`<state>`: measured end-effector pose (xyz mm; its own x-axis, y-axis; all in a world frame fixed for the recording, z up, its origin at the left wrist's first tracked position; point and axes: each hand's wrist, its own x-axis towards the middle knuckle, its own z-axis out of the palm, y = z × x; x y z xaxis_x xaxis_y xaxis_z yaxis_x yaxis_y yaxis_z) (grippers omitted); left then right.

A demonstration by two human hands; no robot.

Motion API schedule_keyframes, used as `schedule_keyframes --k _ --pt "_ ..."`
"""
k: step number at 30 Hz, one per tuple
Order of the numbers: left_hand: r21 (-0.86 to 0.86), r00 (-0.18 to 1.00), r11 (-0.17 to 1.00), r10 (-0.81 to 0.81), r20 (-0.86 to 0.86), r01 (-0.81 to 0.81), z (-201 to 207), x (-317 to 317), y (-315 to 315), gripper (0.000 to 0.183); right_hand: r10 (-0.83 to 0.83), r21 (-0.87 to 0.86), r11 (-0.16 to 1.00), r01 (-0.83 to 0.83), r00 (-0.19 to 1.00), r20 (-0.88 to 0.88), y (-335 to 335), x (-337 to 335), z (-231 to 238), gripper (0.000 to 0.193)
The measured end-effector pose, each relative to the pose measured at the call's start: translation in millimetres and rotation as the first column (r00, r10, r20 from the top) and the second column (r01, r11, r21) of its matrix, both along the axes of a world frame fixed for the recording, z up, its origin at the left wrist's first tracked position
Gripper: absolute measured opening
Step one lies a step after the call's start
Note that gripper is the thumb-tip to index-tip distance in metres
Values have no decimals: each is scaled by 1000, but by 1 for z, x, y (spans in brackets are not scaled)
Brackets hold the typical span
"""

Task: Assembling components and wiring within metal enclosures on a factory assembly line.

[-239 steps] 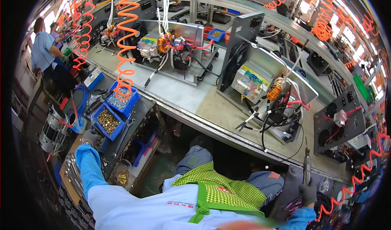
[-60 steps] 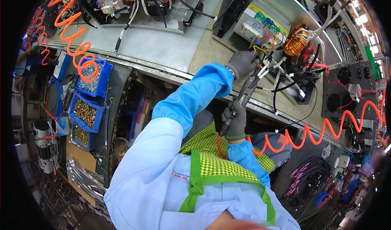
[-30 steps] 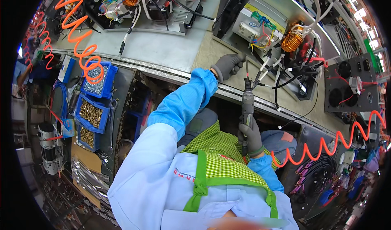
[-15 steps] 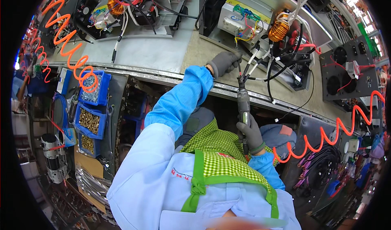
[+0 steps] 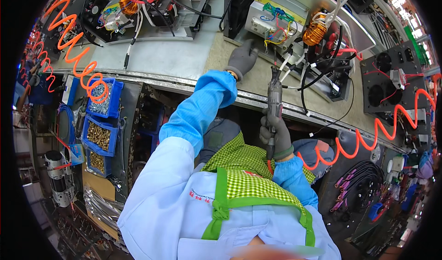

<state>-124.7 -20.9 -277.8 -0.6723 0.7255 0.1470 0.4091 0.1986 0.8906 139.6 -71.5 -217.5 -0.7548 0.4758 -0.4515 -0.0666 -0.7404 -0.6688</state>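
Note:
My right hand (image 5: pixel 276 138), in a grey glove, is wrapped round a dark power screwdriver (image 5: pixel 275 96). The tool points away from me, its bit at the near edge of an open metal chassis (image 5: pixel 262 52). My left hand (image 5: pixel 242 61), also gloved, lies left of the bit at the same edge, fingers stretched forward and nothing visible in them. Inside the chassis sit a white box with coloured wires (image 5: pixel 271 27) and a copper-wound coil (image 5: pixel 315 33). White and black cables (image 5: pixel 317 73) hang beside the tool.
A second chassis (image 5: pixel 152 18) stands at the far left of the bench. Blue bins (image 5: pixel 99 138) with brass-coloured and silver fasteners are at my left. Orange coiled hoses (image 5: pixel 76 43) hang on the left, and another (image 5: pixel 363 145) stretches across the right. A dark fan panel (image 5: pixel 391 78) leans at the right.
My left hand has drawn back to the left and forward from the bit, its fingers loosening. My right hand has brought the screwdriver forward, its bit now at the chassis edge.

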Motion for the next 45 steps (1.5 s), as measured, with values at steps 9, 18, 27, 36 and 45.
schedule_keyframes --k 9,18,27,36,45 --pt "-208 910 978 -61 -410 -28 -6 -11 -2 36 -37 32 999 37 999 9 14 -10 -10 33" --pt "-169 899 986 -71 -433 -3 -15 -16 -5 39 -87 -19 996 87 996 -7 12 -13 -17 33" --pt "-244 910 969 -73 -409 -32 -8 -9 -7 41 -168 99 982 163 985 37 -28 -74 -33 25" --pt "-206 902 978 -73 -426 -18 -7 -10 -8 43 -195 70 978 194 981 7 -27 -84 -30 24" --pt "-92 858 995 -12 -513 -41 -31 -18 -3 44 164 309 922 -231 960 229 -28 14 -1 36"
